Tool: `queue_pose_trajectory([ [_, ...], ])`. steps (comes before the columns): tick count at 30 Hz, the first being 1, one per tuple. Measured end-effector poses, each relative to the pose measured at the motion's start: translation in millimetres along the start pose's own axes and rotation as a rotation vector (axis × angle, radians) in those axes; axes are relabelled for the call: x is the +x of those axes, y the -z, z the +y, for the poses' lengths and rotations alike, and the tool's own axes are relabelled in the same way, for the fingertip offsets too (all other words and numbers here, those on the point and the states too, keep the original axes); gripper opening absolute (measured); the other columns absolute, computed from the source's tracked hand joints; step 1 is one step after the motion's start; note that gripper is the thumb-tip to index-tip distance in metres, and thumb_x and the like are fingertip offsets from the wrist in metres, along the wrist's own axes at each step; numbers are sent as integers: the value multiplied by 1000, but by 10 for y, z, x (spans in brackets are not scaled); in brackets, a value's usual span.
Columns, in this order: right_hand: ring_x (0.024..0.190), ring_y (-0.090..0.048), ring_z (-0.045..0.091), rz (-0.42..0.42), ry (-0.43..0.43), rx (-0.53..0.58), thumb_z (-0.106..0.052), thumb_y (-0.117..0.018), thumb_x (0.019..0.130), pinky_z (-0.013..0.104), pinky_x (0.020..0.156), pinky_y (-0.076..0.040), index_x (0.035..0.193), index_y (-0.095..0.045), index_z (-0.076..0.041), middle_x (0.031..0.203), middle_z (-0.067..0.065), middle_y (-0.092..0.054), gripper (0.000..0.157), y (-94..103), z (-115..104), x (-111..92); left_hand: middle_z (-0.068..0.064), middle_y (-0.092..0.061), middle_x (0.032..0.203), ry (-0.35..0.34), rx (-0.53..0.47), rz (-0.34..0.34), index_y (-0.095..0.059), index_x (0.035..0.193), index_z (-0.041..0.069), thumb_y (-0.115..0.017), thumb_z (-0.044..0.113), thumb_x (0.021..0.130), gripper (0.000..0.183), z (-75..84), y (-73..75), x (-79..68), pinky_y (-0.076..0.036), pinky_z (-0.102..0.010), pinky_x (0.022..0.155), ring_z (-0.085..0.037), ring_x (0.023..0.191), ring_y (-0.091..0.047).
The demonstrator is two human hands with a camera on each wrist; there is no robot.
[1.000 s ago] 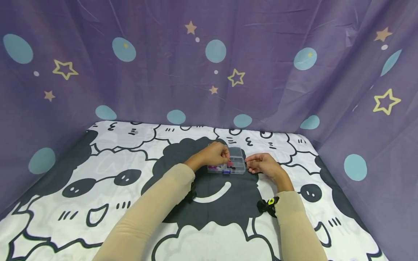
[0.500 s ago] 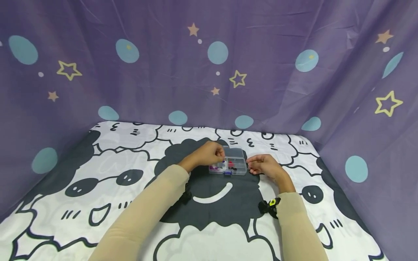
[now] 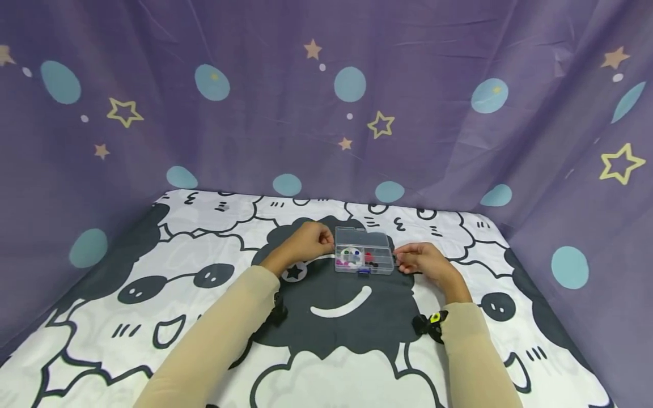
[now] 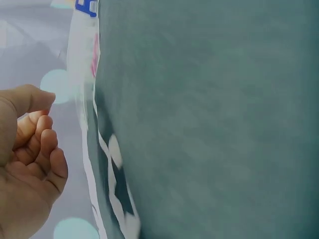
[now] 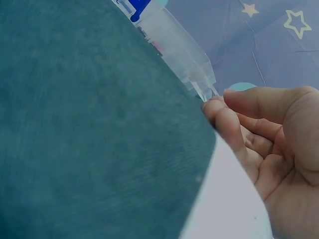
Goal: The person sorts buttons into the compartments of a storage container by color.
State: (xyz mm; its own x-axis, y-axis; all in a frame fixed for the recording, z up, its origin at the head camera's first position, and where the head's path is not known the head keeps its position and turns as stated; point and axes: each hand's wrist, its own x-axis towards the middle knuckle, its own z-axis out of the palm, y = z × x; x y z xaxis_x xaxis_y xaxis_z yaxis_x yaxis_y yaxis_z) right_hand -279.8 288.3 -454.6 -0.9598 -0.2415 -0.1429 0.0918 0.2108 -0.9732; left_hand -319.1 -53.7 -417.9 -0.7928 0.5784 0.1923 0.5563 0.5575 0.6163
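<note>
A clear plastic compartment box (image 3: 364, 271) lies on the dark part of the printed cloth, its lid (image 3: 363, 237) tipped back and a blue clasp (image 3: 364, 271) at the front. Inside are a round white piece (image 3: 350, 255), pink bits (image 3: 343, 263) at the left and red bits (image 3: 369, 257) at the right. Just off the box's left side is my left hand (image 3: 311, 241); its fingers curl loosely, thumb close to the index finger, and nothing shows between them. My right hand (image 3: 423, 262) pinches the box's right edge between thumb and index finger.
A white cloth (image 3: 331, 385) with dark cartoon sheep covers the surface under the box. Purple curtains (image 3: 285, 130) with stars and dots stand behind and on both sides. Black bands hang at both wrists.
My left hand has moved left from above the box to beside it, uncovering the left compartments and the lid. The right hand stays at the right edge. The view has shifted slightly.
</note>
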Motion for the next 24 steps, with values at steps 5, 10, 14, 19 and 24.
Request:
queue_pose_trajectory([
  [5, 73, -68, 9, 5, -1, -13, -4, -57, 103, 26, 70, -59, 125, -57, 19, 88, 7, -70, 32, 43, 1, 9, 0, -64, 74, 57, 16, 50, -72, 86, 7, -70, 8, 92, 7, -65, 106, -162, -50, -30, 65, -12, 62, -55],
  [10, 74, -67, 10, 48, -23, -60, -7, -54, 105, 26, 70, -59, 126, -58, 17, 90, 9, -69, 33, 70, -26, 4, 1, -63, 72, 112, 61, 118, -70, 83, 8, -69, 9, 90, 7, -103, 196, -302, -49, -30, 65, -11, 64, -56],
  [14, 78, -67, 12, 154, -40, -131, -13, -57, 105, 27, 69, -59, 130, -58, 13, 98, 12, -69, 36, 9, -61, -50, 0, -63, 74, 155, 105, 119, -70, 83, 7, -69, 10, 89, 6, -81, 235, -435, -50, -33, 68, -13, 67, -56],
  [19, 94, -68, 23, 274, 7, -302, -19, -59, 104, 32, 75, -59, 139, -53, 7, 120, 24, -65, 44, -109, -163, -170, -2, -60, 86, 225, 223, 107, -70, 94, 8, -69, 18, 92, 10, 27, 250, -600, -49, -38, 75, -18, 78, -55],
  [24, 118, -59, 46, 291, 88, -589, -26, -57, 105, 54, 95, -50, 146, -46, 5, 134, 32, -58, 53, -235, -318, -292, -13, -63, 109, 290, 330, 120, -71, 115, 3, -69, 29, 95, 33, 185, 259, -765, -51, -50, 86, -32, 99, -60],
])
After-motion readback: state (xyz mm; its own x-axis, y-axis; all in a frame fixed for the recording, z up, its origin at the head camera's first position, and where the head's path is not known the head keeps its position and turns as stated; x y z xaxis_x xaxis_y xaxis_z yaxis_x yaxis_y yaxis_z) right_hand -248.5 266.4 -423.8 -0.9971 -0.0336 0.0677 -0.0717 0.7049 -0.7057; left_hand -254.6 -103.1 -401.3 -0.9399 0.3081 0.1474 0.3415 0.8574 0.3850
